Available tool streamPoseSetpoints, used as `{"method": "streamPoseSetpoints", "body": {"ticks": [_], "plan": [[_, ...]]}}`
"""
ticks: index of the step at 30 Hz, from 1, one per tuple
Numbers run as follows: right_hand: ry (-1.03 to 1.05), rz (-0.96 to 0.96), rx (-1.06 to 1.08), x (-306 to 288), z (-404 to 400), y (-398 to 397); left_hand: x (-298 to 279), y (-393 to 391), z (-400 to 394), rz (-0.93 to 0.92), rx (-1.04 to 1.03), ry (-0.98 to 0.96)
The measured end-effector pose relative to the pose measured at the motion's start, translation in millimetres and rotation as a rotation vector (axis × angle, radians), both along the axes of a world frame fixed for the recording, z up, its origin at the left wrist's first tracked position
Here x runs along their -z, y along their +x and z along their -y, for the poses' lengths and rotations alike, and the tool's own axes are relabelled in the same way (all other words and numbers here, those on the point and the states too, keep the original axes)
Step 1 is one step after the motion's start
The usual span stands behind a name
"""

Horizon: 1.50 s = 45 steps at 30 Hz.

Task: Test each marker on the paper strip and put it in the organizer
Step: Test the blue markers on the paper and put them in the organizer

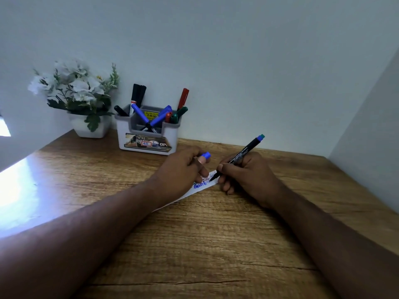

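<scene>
Wooden desk (pixel 205 234), grain running side to side, pale walls behind and to the right. Bright glare patch along the desk's left edge.

Potted white flowers (pixel 75 89) at the back left corner, in a white pot.

Organizer (pixel 149 130), white and grey with a printed label on its front, stands against the back edge, just right of the flowers. It holds black, blue, red and green markers, most leaning.

Left hand (pixel 181 171) near the desk's middle, resting on the paper strip (pixel 200 186) and pinning it down; its fingers curl round a blue cap (pixel 206 156).

Right hand (pixel 244 175) just beside the left, gripping a black-barrelled marker (pixel 239 157) in a writing hold. Marker tilts up toward the back right corner, blue and green at its top end, tip touching the strip.

Strip lies flat, slanted, partly hidden under the left hand. Blue scribbles and fainter marks show between the two hands.
</scene>
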State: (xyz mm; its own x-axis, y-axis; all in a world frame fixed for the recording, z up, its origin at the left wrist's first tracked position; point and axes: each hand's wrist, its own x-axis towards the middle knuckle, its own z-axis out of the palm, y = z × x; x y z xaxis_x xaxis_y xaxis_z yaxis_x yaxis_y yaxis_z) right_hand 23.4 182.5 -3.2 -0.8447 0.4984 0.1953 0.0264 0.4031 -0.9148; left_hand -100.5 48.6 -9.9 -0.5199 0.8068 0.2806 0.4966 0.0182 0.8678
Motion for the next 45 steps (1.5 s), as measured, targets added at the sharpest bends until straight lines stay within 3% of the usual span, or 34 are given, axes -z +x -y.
{"method": "streamPoseSetpoints", "body": {"ticks": [45], "plan": [[-0.040, -0.029, 0.117, 0.1, -2.8, -0.2, 1.3, -0.9, -2.4, 0.004, 0.006, -0.008]]}}
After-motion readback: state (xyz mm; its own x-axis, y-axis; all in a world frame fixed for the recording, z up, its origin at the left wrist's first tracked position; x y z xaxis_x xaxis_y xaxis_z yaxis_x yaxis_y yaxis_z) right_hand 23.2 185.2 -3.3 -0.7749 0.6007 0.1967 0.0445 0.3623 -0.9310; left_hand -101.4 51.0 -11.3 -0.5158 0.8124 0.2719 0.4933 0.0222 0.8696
